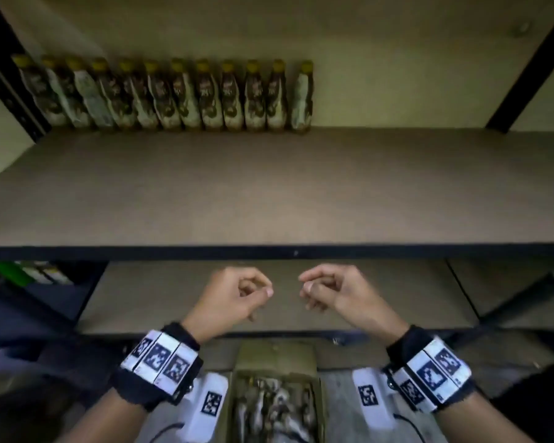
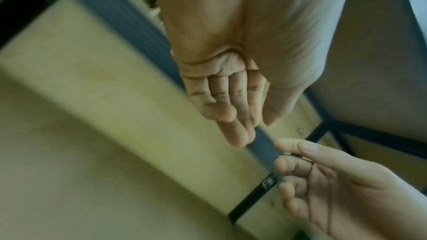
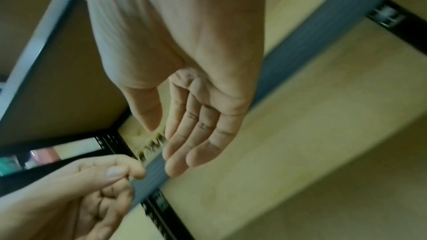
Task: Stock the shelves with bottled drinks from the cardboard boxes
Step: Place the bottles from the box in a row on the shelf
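Twelve bottles (image 1: pixel 167 94) with yellow caps are standing upright in a single row along the back of the upper shelf (image 1: pixel 269 193), filling it from the left post to about the middle, each close beside the next. Below that shelf's dark front edge, you are holding your left hand (image 1: pixel 234 295) in the air with its fingers loosely curled and gripping nothing, the thumb lying near the forefinger. Just beside it, apart and not touching, you are holding your right hand (image 1: pixel 333 292) the same way, relaxed and empty. Under and between your wrists, the cardboard box (image 1: pixel 277 391) is sitting open on the floor; the blurred shapes inside it are probably more bottles, though the head view is too soft there to be sure.
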Demonstrator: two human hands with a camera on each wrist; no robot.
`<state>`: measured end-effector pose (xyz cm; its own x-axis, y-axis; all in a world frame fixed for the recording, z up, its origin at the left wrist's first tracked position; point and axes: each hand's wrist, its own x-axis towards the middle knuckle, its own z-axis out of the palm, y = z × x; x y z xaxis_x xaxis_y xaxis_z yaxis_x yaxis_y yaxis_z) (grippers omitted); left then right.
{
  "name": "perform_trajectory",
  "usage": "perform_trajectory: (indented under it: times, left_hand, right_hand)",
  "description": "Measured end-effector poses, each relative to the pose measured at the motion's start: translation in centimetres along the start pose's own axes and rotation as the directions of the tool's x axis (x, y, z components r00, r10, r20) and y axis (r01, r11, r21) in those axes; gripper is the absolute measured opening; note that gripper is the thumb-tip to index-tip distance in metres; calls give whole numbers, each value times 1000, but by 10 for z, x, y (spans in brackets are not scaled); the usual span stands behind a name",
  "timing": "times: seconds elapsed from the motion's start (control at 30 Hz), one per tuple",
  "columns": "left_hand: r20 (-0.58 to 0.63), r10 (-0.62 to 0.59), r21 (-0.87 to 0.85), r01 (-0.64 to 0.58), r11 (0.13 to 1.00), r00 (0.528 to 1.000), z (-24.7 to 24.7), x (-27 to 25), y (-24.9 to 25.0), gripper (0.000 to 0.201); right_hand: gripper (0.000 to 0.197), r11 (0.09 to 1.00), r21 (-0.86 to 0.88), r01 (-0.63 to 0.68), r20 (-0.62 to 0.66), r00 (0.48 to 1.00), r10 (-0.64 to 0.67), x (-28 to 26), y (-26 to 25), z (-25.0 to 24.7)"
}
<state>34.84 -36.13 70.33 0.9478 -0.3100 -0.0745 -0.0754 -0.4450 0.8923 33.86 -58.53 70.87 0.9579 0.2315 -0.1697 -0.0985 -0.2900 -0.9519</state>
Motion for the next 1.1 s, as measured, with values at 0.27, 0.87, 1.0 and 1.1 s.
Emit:
perform_trajectory:
  times: [0.27,0.87,1.0,1.1]
  left_hand:
    - [278,-509,292,433,853,815,103,-98,-189,9]
    - [321,-789,559,567,605,524,303,-130,-517,16]
    - [326,-794,553,578,600,513,331,-94,-587,18]
    - [347,-770,530,565,633,536,353,-56,-624,24]
  right_hand:
    - [11,840,-293,-456,249,812,528,-74,193,82]
    - [18,574,-397,-717,272,505,819,-40,569,205]
    - [28,501,-304,-810,163,474,865,-11,641,207]
    - [27,448,-101,-888,52,445,894,11,684,217]
